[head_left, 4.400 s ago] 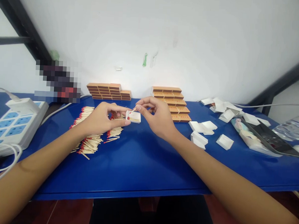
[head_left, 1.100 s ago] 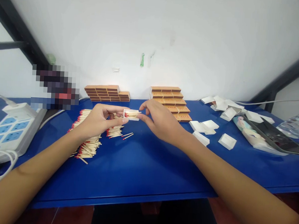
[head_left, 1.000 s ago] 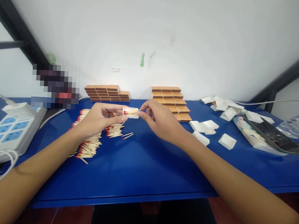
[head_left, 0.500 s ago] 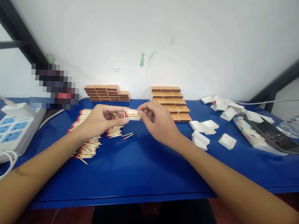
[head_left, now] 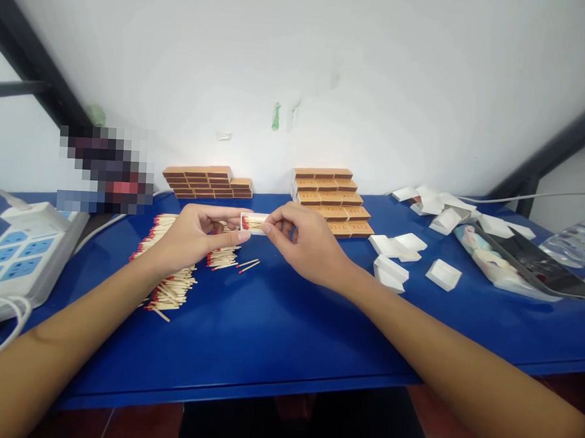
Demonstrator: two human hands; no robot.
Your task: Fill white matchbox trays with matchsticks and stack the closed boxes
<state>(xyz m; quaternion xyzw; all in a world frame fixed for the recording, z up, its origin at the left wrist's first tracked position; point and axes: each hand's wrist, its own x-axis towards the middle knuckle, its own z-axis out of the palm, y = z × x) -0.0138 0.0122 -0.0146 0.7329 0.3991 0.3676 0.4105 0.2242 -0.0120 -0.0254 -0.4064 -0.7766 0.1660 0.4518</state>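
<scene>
A small white matchbox tray (head_left: 260, 216) is held up over the table, its left end between the thumb and fingers of my left hand (head_left: 193, 237). Red-tipped matches (head_left: 252, 224) lie lengthwise inside it, heads to the left. My right hand (head_left: 308, 243) is closed in a pinch at the tray's right end, thumb and fingertips on the matches there; the fingers partly hide that end. Below and beside my left hand spreads a large pile of loose matches (head_left: 173, 291), with a smaller heap (head_left: 222, 258) and a couple of stray ones (head_left: 248, 266) to its right.
Stacked matchboxes stand against the wall, a left stack (head_left: 196, 182) and a stepped right stack (head_left: 346, 213). White empty trays (head_left: 444, 274) lie scattered at right, near a dark-screened device (head_left: 530, 261) and clear plastic (head_left: 578, 240). A power strip (head_left: 20, 257) with cables occupies the left.
My right fingers have moved slightly left, further over the right end of the tray and its matches. My left hand still holds the tray in nearly the same place.
</scene>
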